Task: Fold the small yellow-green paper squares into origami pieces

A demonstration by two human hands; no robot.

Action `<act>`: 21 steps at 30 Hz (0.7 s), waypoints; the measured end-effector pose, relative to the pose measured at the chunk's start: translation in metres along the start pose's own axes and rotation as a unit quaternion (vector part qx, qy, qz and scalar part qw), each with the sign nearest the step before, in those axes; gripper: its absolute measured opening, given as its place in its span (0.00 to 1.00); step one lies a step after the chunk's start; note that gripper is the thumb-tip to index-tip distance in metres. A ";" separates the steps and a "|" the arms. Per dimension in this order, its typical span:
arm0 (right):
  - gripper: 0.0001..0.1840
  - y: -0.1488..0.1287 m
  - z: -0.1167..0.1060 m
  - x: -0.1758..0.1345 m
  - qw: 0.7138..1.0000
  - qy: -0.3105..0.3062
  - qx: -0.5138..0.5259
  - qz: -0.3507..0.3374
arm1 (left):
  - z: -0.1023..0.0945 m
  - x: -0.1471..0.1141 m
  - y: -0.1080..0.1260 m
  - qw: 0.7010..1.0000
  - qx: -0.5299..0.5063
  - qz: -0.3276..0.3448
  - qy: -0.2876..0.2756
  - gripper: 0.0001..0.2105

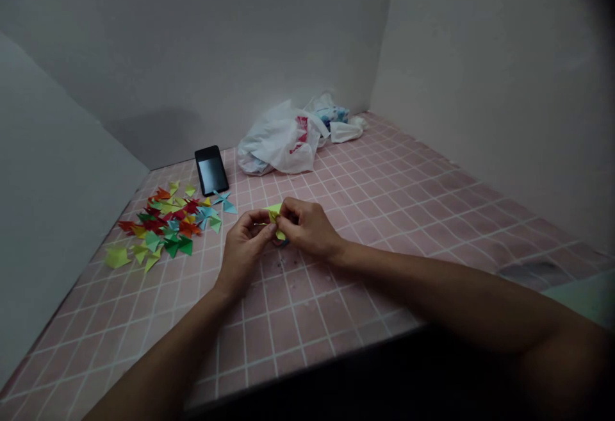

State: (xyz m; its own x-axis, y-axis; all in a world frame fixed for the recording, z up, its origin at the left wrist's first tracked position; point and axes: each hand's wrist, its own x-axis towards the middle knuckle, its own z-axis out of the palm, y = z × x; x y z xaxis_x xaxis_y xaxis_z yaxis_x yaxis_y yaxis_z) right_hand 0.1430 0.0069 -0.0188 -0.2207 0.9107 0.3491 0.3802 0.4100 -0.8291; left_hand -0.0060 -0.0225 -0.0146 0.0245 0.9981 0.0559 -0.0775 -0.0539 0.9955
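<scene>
Between my two hands is a small piece of yellow-green folded paper [274, 216], held just above the table. My left hand [246, 245] pinches its left side between thumb and fingers. From the right, my right hand [307, 225] grips the same paper with thumb and bent forefinger. My fingers cover part of the folds, so its full shape is hidden. Under the paper a small dark bluish thing shows in part; I cannot make out what it is. To the left lies a loose pile of folded paper pieces [156, 223] in red, orange, yellow, green and light blue.
The table [384, 197] has a pink cover with a white grid. A black phone [211, 172] lies behind the paper pile. White plastic bags [283, 139] sit at the back against the wall, with a blue-patterned bundle [332, 115] beside them. Walls stand left, behind and right.
</scene>
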 end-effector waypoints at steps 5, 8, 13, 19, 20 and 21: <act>0.08 0.000 -0.001 0.000 0.999 -0.016 0.041 -0.002 | 0.000 0.000 -0.001 1.000 0.007 0.015 0.018 0.12; 0.12 -0.001 -0.004 0.001 0.994 -0.054 0.100 -0.005 | -0.003 0.001 -0.002 0.999 0.033 0.027 0.030 0.10; 0.16 0.001 -0.005 0.003 0.969 -0.109 0.222 0.026 | -0.007 0.003 0.001 0.999 0.027 0.018 0.038 0.11; 0.12 0.004 -0.005 0.007 0.918 -0.144 0.354 0.109 | -0.004 0.002 0.008 1.000 0.003 -0.001 0.021 0.11; 0.13 0.004 -0.005 0.008 0.914 -0.149 0.362 0.111 | -0.004 0.002 0.009 1.000 0.002 0.001 0.022 0.11; 0.14 0.004 -0.005 0.008 0.911 -0.153 0.367 0.110 | -0.003 0.001 0.010 1.000 0.001 0.003 0.022 0.11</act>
State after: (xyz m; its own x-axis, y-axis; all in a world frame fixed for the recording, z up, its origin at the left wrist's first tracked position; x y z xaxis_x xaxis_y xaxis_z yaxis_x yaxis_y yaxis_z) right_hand 0.1475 0.0157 -0.0171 -0.4950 0.8638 0.0938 -0.2324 -0.0276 -0.9722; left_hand -0.0099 -0.0215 -0.0051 -0.0197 0.9981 0.0591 -0.0746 -0.0604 0.9954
